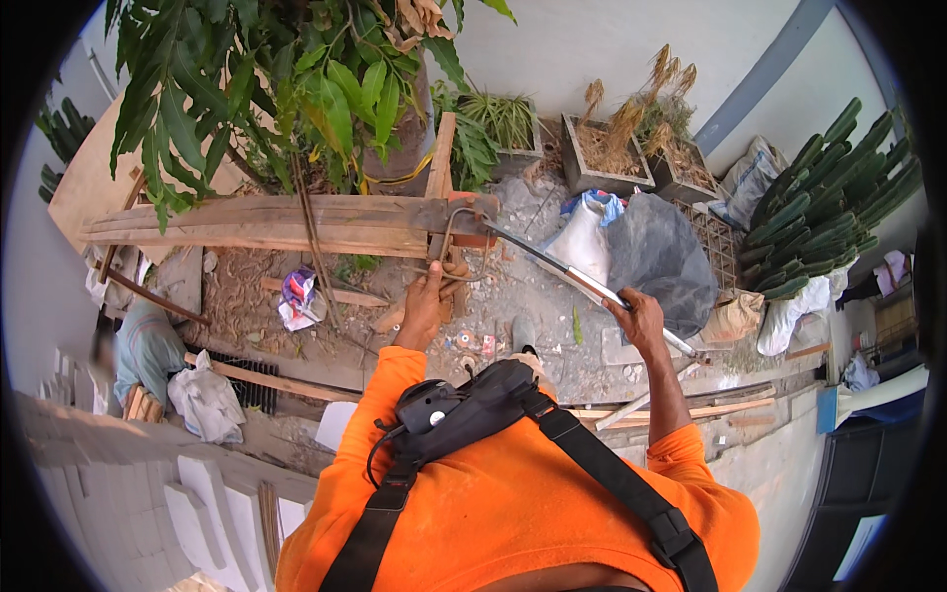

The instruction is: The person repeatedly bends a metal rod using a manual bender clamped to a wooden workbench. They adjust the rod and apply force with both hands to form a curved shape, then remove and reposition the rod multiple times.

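Observation:
My right hand point(639, 321) is wrapped around a long grey metal bar point(548, 262) with a darker stretch. The bar slants from beyond that hand up to a rusty fitting point(472, 229) at the right end of a wooden beam point(266, 225). A bent brown steel rod point(446, 240) loops over this beam end. My left hand point(422, 308) is closed by the rod's lower part, just under the beam, and appears to grip it. Its fingers are partly hidden. An upright timber post point(441, 163) crosses behind the beam end.
Leafy branches point(335, 89) hang over the beam. A black plastic sheet point(659, 261) and a white sack point(584, 242) lie right of the bar. Planters point(604, 168) and cactus point(829, 207) stand farther back. Timber offcuts point(266, 377), a crumpled sack point(207, 400) and rubble lie about.

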`<action>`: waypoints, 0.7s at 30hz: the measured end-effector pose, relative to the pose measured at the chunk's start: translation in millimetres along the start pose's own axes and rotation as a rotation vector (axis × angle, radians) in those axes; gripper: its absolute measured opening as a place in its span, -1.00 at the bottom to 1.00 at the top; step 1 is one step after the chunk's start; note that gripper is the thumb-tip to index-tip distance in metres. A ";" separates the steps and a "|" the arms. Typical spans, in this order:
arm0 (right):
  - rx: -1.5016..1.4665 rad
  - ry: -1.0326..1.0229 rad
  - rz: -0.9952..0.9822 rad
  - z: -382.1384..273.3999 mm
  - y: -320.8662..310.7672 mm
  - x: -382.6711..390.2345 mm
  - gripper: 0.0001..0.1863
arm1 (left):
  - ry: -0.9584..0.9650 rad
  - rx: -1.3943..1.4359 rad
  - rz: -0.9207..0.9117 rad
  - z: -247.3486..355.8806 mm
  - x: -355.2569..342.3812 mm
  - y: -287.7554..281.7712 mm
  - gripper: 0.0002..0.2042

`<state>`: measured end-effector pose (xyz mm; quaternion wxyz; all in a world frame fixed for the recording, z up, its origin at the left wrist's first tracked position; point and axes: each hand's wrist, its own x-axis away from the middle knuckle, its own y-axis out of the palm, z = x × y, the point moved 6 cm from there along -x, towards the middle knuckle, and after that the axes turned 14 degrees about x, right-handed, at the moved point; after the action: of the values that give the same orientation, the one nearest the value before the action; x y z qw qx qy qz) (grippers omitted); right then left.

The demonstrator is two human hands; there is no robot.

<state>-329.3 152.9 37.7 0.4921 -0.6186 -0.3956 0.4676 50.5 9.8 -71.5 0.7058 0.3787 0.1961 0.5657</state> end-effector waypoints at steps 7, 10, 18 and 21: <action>0.039 0.084 0.043 -20.1 -14.1 18.6 -0.48 | 0.004 -0.034 -0.035 -1.6 -6.9 -8.2 -0.57; 0.048 0.141 0.033 -24.4 -15.5 26.5 -0.48 | -0.010 -0.043 0.009 0.1 -8.6 -9.3 -0.59; 0.015 0.142 0.066 -18.0 -8.5 23.4 -0.42 | -0.062 -0.062 0.031 7.5 -6.9 -2.2 -0.70; -0.072 0.149 0.038 7.4 -7.4 -4.5 -0.38 | -0.098 -0.026 -0.028 -0.2 -6.9 -3.6 -0.74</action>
<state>-337.7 151.9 45.2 0.4888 -0.6761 -0.3628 0.4151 50.7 3.0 -75.3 0.7273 0.3938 0.1594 0.5390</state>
